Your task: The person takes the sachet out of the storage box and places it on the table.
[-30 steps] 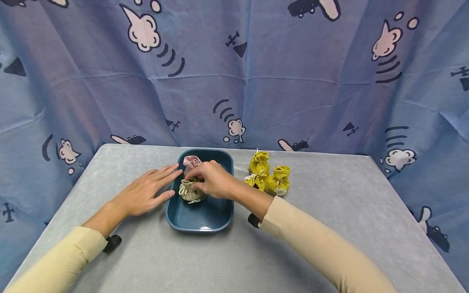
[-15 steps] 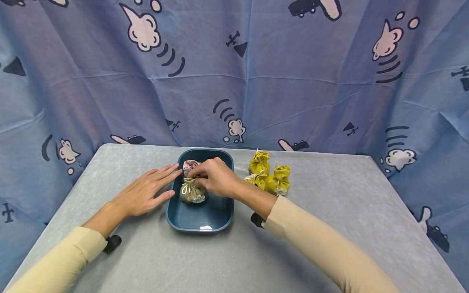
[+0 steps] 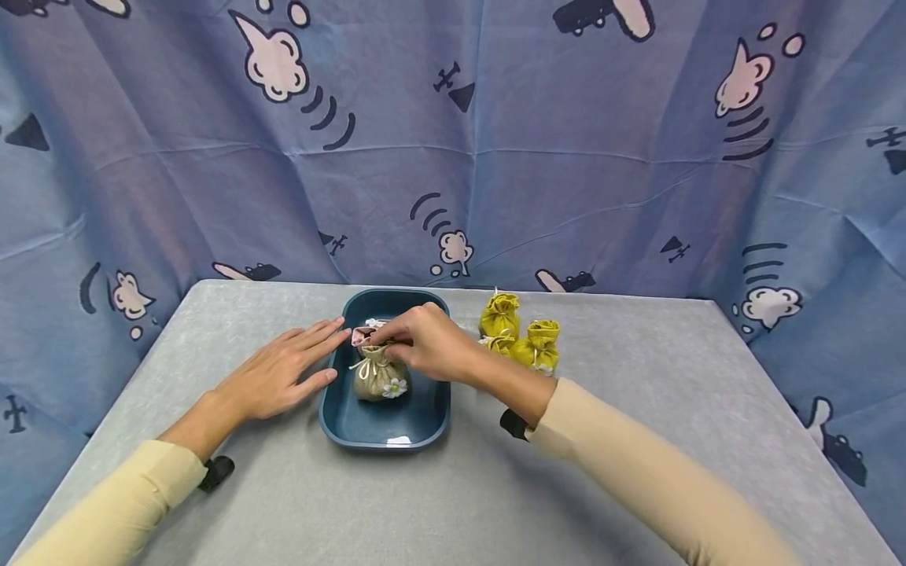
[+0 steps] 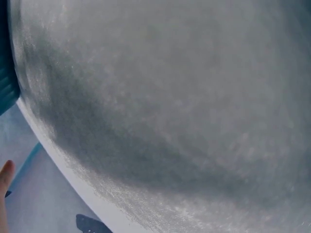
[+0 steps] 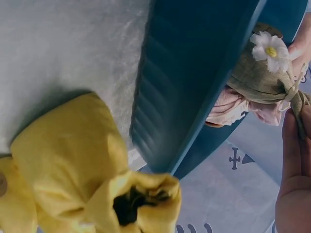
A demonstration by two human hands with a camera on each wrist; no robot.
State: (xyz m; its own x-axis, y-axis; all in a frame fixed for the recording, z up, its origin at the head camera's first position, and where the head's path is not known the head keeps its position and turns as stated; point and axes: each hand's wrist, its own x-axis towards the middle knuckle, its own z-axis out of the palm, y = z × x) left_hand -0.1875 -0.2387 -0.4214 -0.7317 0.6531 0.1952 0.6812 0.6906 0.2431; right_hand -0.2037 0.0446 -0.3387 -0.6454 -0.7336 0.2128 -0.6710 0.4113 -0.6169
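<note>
My right hand [image 3: 439, 346] pinches the gathered neck of an olive-beige drawstring pouch [image 3: 378, 384] inside the blue tray [image 3: 375, 428]. A white daisy trims the pouch [image 5: 257, 80], clearly seen in the right wrist view. Behind it sits a pink pouch [image 3: 359, 336], partly covered by the right fingers. At the tray's left rim my left hand [image 3: 279, 373] lies with straight, spread fingers touching or close to the edge. The left wrist view holds mostly tabletop, with one fingertip [image 4: 6, 177] at its left edge.
Right of the tray stand three yellow pouches; the rear one [image 3: 499, 314] and the right one [image 3: 535, 350] show best, while the third is partly behind the right wrist. A grey table [image 3: 637, 409] carries everything. A patterned blue curtain [image 3: 453, 157] hangs behind.
The right hand has drawn the beige pouch slightly right and up, turning its daisy into sight. The pink pouch's top has shifted toward me. The left hand has stayed put.
</note>
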